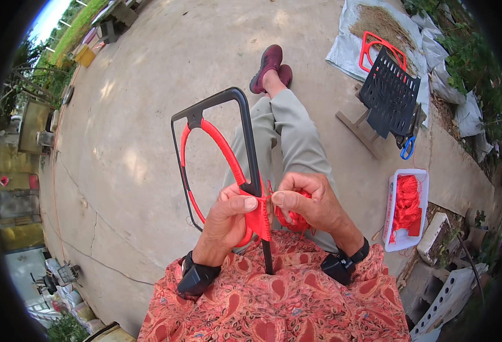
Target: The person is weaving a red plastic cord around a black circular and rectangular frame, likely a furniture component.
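Observation:
A black rectangular frame [247,125] with a round inner ring [221,143] leans up from my lap. Red cord is wound closely round much of the ring, and black shows at a few spots. My left hand [219,221] grips the frame's near side bar, with its thumb against the red woven wrapping [258,219] where ring and bar meet. Just to the right, my right hand [318,206] is closed on a bundle of red cord [292,221]. Its thumb and forefinger pinch close to the bar, where a strand runs to the wrapping.
At right stands a white basket [389,219] of red cord. Beyond it, a black slotted panel [390,91] rests on a low wooden stool [356,130], with blue-handled scissors [408,148] beside it. A red frame [366,50] lies near a pale sheet [342,48]. My legs stretch forward over concrete.

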Action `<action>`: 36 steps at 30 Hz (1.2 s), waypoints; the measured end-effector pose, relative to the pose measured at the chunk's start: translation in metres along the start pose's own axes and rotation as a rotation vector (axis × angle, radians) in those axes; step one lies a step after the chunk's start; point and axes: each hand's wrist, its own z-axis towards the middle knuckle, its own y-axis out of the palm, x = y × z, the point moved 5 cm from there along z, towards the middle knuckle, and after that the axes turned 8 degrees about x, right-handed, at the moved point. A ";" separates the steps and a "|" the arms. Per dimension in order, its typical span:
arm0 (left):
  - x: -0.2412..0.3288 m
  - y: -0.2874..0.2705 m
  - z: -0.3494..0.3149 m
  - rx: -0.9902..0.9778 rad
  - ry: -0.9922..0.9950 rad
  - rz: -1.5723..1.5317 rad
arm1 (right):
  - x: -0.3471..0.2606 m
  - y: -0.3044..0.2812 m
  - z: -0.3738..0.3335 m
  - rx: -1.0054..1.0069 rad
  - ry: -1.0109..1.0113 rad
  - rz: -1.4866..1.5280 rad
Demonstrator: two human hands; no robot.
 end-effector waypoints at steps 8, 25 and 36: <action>0.003 -0.013 0.009 -0.029 -0.059 -0.057 | 0.006 0.004 0.007 -0.020 0.036 0.063; 0.005 0.007 0.012 0.093 -0.017 0.077 | 0.023 -0.009 0.007 -0.054 0.033 0.150; -0.005 0.007 0.011 0.124 -0.022 0.120 | 0.026 -0.013 0.001 -0.048 0.025 0.205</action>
